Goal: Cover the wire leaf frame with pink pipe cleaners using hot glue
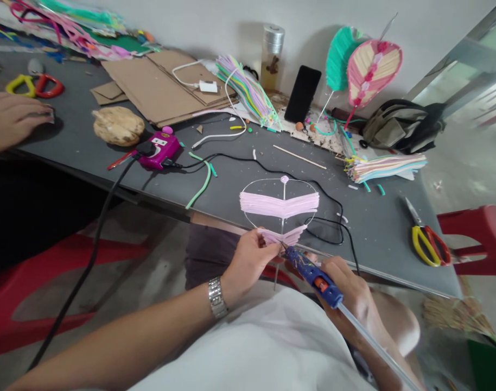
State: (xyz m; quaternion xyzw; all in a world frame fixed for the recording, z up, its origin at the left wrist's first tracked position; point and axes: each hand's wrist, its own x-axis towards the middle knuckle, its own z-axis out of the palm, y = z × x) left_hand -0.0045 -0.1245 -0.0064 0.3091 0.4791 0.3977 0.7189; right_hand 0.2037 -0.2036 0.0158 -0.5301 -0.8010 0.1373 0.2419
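Note:
My left hand [250, 262] grips the lower part of an oval wire frame [283, 203], which is wound with pale pink pipe-cleaner strips [279, 205] across its middle and near its base. My right hand [345, 288] is shut around a blue hot glue gun [313, 273]. The gun's nozzle sits close to the lower pink strips, at my left fingers. A long clear glue stick [374, 342] runs from the back of the gun past my right forearm. A silver wristwatch [217, 297] circles my left wrist.
A co-worker's hand [16, 122] rests at the far left of the grey table [378, 228]. Nearby are cardboard sheets [162, 87], a magenta power socket [162, 149], black cords, yellow-handled scissors [429, 244], pipe-cleaner bundles [386, 168], and finished leaf-shaped crafts [372, 70]. Red chairs stand on both sides.

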